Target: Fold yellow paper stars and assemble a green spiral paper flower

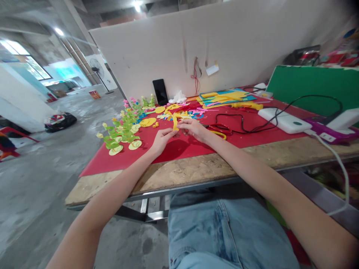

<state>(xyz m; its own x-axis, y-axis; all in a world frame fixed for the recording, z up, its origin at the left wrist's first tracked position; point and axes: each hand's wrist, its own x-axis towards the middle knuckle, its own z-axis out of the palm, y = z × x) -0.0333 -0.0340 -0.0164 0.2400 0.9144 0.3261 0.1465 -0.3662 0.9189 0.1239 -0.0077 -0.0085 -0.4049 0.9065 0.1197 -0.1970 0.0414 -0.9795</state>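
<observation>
A narrow yellow strip (175, 122), thin like paper or foam sheet, is pinched between both hands above the red table cover (179, 149). My left hand (164, 140) is closed, thumb and finger at the strip's lower end. Fingers bent, my right hand (193, 129) grips the same strip from the other side. Just behind the hands lie coloured scraps (193, 112) in yellow, blue and pink. Yellow discs (147, 122) rest to the left, close to several small green plant-like figures (123, 127) on round pale bases. Scissors with red handles (221, 129) lie beside my right wrist.
A dark phone (160, 92) leans on the white partition (157, 56). Coloured sheets (227, 98) lie at the back. On the right are a yellow-handled tool (246, 106), a white power bank-like box (283, 120), a black cable (252, 130) and a green panel (311, 87).
</observation>
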